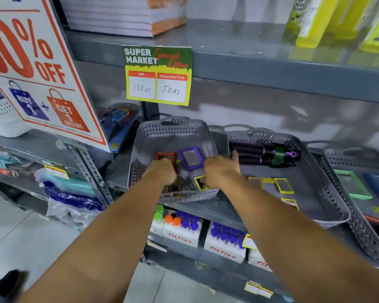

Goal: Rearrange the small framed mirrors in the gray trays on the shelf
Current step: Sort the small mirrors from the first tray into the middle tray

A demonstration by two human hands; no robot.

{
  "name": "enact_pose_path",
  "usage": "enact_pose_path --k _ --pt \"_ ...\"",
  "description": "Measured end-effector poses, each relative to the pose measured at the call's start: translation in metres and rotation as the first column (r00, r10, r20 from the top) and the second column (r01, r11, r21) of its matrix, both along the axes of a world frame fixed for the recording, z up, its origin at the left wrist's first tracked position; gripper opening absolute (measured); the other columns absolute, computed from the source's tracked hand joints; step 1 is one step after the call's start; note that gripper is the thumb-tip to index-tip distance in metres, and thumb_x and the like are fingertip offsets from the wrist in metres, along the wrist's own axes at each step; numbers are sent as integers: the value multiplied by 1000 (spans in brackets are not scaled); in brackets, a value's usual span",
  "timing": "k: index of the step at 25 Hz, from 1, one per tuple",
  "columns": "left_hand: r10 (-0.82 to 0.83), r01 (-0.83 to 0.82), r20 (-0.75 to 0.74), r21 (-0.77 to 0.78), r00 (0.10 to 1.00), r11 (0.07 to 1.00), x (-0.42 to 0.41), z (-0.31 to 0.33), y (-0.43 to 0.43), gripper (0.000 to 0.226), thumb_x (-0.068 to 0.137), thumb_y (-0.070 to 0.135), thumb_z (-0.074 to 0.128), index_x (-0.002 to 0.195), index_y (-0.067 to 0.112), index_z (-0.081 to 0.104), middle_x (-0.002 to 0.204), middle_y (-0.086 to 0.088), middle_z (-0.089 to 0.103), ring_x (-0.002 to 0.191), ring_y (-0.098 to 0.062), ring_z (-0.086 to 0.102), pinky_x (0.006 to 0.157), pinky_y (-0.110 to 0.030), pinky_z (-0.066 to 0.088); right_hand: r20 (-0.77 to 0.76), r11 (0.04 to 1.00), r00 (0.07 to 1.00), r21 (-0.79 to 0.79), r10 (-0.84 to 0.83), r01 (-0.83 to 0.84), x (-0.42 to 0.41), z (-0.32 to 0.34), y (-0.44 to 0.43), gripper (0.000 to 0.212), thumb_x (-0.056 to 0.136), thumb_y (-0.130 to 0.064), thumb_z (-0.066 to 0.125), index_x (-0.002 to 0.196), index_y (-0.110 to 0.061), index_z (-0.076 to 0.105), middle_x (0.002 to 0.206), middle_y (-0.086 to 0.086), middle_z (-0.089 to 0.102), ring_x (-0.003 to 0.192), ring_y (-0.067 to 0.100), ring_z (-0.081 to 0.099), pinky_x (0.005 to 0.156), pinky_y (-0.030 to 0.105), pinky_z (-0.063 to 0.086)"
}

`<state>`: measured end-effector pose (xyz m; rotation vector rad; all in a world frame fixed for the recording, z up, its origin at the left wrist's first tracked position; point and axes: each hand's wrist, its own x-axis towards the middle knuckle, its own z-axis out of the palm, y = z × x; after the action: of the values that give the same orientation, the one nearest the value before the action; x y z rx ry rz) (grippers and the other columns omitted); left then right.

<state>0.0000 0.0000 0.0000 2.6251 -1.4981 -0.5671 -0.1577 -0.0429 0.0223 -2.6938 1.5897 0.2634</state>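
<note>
Left hand (pixel 162 171), centre frame, curled over an orange-framed mirror (pixel 165 157); grip itself hidden. Right hand (pixel 220 169) beside it, fingers bent down on a yellow-framed mirror (pixel 200 182), hold unclear. Purple-framed mirror (pixel 190 158) between, all in the leftmost gray tray (pixel 169 132). Mid-sorting, probably; next, squaring frames side by side. More mirrors in the 2 trays at right.

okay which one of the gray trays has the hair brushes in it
The middle gray tray, just right of the one both hands are in. Black-and-purple hair brushes lie at its back; the other trays show only small framed mirrors.
</note>
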Motion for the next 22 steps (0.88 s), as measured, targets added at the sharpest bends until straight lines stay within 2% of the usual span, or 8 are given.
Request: enact_pose_path --k 3,6,9,10,12,16,18,22 --pt "53 -53 -5 90 999 995 7 -13 -10 31 88 11 49 113 -5 59 117 -26 61 108 -39 59 91 -43 47 -151 999 987 -7 -46 46 15 -4 -4 36 84 -39 63 113 -17 62 119 9 63 126 36 45 113 62 -1" --pt "67 -59 -42 156 997 986 8 -16 -17 31 91 18 50 114 -1 60 117 -24 61 112 -38 57 95 -43 45 -200 992 974 48 -105 116 25 -10 -3 46 82 -46 65 118 -18 60 125 11 61 127 41 45 110 68 -2" --pt "41 -19 -97 217 995 976 11 -14 -18 26 82 29 66 89 5 62 81 -14 63 89 -33 65 78 -39 54 -202 977 964 95 -170 192 30 -14 -2 52 79 -49 69 117 -17 58 119 12 63 123 43 48 106 75 -1" --pt "37 -12 -110 218 993 976 12 -15 -18 27 80 30 68 85 4 62 76 -12 62 81 -31 66 71 -36 54 -200 970 960 107 -195 219 31 -16 -1 53 78 -48 71 118 -17 57 118 11 62 123 42 48 104 76 -2" --pt "42 -19 -117 191 992 981 12 -16 -14 22 79 26 68 83 5 63 74 -12 63 73 -29 65 65 -34 53 -198 958 952 123 -233 260 32 -19 1 53 78 -42 73 121 -17 55 119 10 60 125 41 44 103 78 -3" --pt "95 -84 -143 78 985 993 11 -13 -7 18 81 21 66 87 4 64 77 -12 63 71 -27 65 68 -35 56 -166 944 945 127 -283 305 33 -18 3 48 80 -28 71 124 -16 54 127 10 57 131 40 37 104 77 -2" --pt "119 -114 -156 39 981 993 10 -12 -2 17 83 21 65 86 3 63 75 -11 63 69 -25 65 67 -36 55 -141 948 951 121 -277 294 32 -17 3 36 80 -25 69 113 -15 59 120 10 61 127 39 42 106 75 -2" --pt "195 -200 -131 -26 972 979 8 1 7 17 77 18 69 79 5 59 71 -10 56 66 -25 57 67 -35 50 -45 973 974 45 -224 226 27 -13 3 12 80 -25 66 83 -15 58 89 5 64 115 36 53 110 69 -4"
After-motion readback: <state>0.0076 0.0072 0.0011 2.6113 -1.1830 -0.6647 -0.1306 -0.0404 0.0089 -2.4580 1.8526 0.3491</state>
